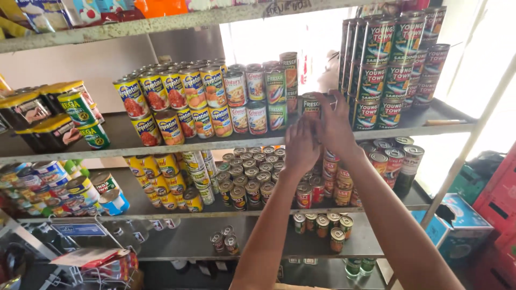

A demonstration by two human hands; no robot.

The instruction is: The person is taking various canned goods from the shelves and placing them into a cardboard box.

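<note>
**Both hands at a can on the upper shelf**

A small can with a red-and-green label (310, 104) stands on the grey metal shelf (134, 140), in the gap between the mixed short cans (257, 99) and the tall stack of green sardine cans (395, 64). The right hand (334, 124) has its fingers curled about the can, its grip closed on it. The left hand (300, 146) is raised just beside the right, touching it; whether it grips anything I cannot tell. Yellow-labelled cans (177, 104) stand further left.

2 hands (317, 137), 4 shelves (161, 142), approx 100+ cans (215, 102)
</note>
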